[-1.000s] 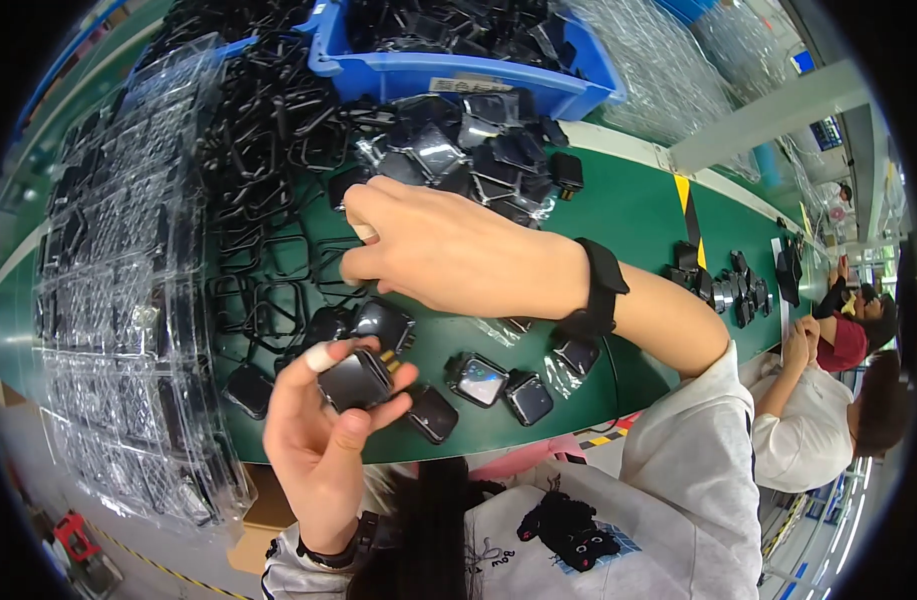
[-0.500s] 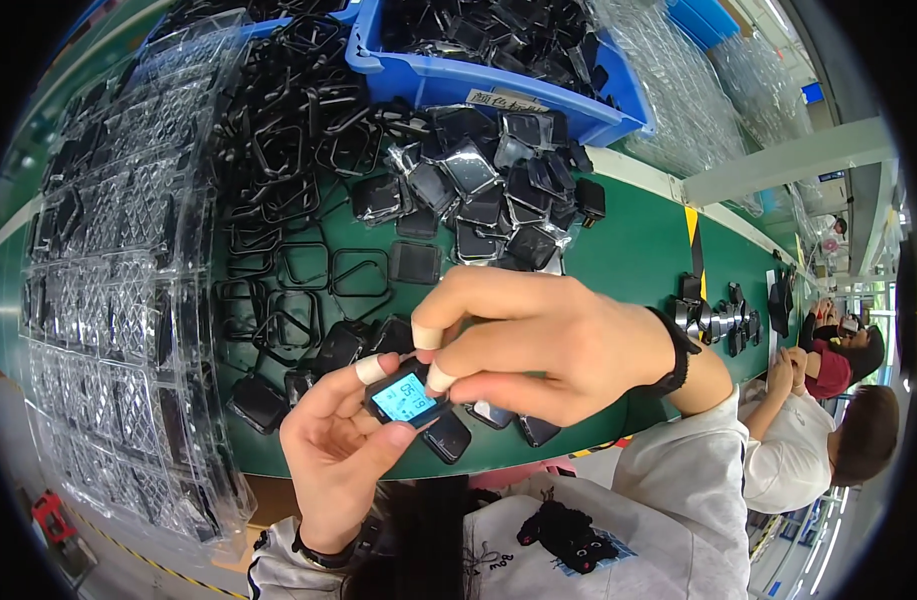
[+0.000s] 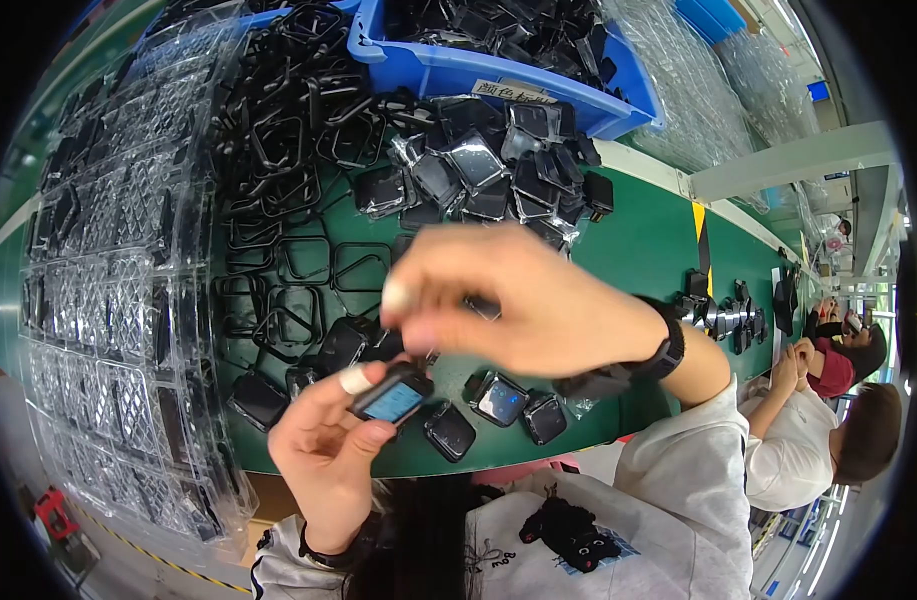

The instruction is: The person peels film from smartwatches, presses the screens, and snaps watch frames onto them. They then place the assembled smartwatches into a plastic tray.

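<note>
My left hand (image 3: 323, 445), with pale finger tape, pinches a small squarish black watch body (image 3: 391, 400) whose blue screen is lit. The watch body is tilted edge-on compared with the table. Just above it my right hand (image 3: 508, 300) hovers apart, its fingers curled and smeared by motion, so whatever they hold is unclear. To the right of the held piece lie a watch body with small blue marks on its glass (image 3: 500, 399), a dark watch body (image 3: 448, 431) and a plastic-wrapped one (image 3: 545, 417).
Clear plastic trays (image 3: 118, 300) stack up along the left. Black square frames (image 3: 303, 255) pile beside them, and film-wrapped dark screens (image 3: 473, 165) heap before a full blue bin (image 3: 433, 75). Further right, small parts (image 3: 723, 318) stand on the green table (image 3: 643, 235) near seated co-workers (image 3: 793, 440).
My right hand has lifted off the watch body and moved up and left. My left hand has shifted slightly left and tipped the watch body, so its screen shows at a flatter angle.
</note>
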`<action>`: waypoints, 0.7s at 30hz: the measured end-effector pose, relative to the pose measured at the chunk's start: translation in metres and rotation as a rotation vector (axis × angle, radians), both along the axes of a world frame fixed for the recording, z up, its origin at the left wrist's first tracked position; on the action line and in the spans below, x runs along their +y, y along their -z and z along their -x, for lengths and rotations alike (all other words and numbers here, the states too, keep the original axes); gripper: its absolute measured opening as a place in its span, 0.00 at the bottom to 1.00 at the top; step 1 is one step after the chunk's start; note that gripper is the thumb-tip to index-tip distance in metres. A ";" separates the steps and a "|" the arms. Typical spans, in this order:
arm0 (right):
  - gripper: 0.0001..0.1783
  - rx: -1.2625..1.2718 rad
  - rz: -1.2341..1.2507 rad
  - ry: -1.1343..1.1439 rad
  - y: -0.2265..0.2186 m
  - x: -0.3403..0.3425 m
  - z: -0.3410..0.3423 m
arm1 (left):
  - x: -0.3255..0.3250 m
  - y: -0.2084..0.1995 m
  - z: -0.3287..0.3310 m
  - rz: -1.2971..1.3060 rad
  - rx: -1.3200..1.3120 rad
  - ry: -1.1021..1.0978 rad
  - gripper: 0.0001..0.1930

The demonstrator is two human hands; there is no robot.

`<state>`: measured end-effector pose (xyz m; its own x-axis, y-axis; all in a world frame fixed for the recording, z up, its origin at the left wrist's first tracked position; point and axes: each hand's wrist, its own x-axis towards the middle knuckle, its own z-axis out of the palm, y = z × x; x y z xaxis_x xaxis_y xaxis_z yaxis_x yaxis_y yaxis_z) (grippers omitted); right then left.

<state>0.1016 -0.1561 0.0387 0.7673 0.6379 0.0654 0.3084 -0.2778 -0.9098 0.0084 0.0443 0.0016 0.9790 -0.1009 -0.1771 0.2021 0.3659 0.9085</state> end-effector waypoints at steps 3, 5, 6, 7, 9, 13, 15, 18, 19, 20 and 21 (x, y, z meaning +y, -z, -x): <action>0.17 -0.580 0.484 0.102 0.013 0.005 -0.007 | -0.001 -0.001 -0.003 -0.010 -0.003 -0.104 0.28; 0.18 -0.743 0.676 0.056 0.012 0.012 -0.003 | 0.000 -0.002 -0.005 -0.020 -0.017 -0.102 0.27; 0.20 -0.694 0.817 0.024 0.007 0.017 0.000 | 0.001 -0.002 -0.005 -0.027 -0.023 -0.081 0.27; 0.22 -0.642 0.951 -0.012 0.002 0.021 0.001 | 0.002 -0.003 -0.004 -0.037 -0.029 -0.065 0.27; 0.24 -0.723 0.877 0.053 -0.003 0.019 0.004 | -0.001 -0.004 -0.003 -0.040 -0.045 -0.081 0.26; 0.24 -0.625 0.442 0.154 -0.025 0.001 0.016 | -0.002 -0.008 -0.002 0.080 -0.034 -0.090 0.20; 0.19 -0.693 0.242 0.108 -0.026 -0.012 0.028 | -0.002 -0.009 0.000 0.076 -0.046 -0.045 0.20; 0.07 -0.851 -0.043 0.085 -0.029 -0.019 0.053 | -0.004 -0.010 0.002 0.090 -0.072 0.021 0.21; 0.08 -0.916 -0.059 0.076 -0.030 -0.024 0.062 | -0.008 -0.009 0.001 0.120 -0.087 0.059 0.21; 0.09 -0.982 -0.077 0.067 -0.030 -0.029 0.067 | -0.012 -0.009 0.000 0.123 -0.086 0.070 0.21; 0.11 -1.019 -0.126 0.048 -0.026 -0.033 0.068 | -0.017 -0.009 0.000 0.131 -0.109 0.092 0.21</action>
<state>0.0331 -0.1889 0.0646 0.3337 0.5516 0.7645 0.9418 -0.2303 -0.2449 0.0083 0.0270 0.0111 0.9773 -0.2057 -0.0506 0.1434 0.4668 0.8727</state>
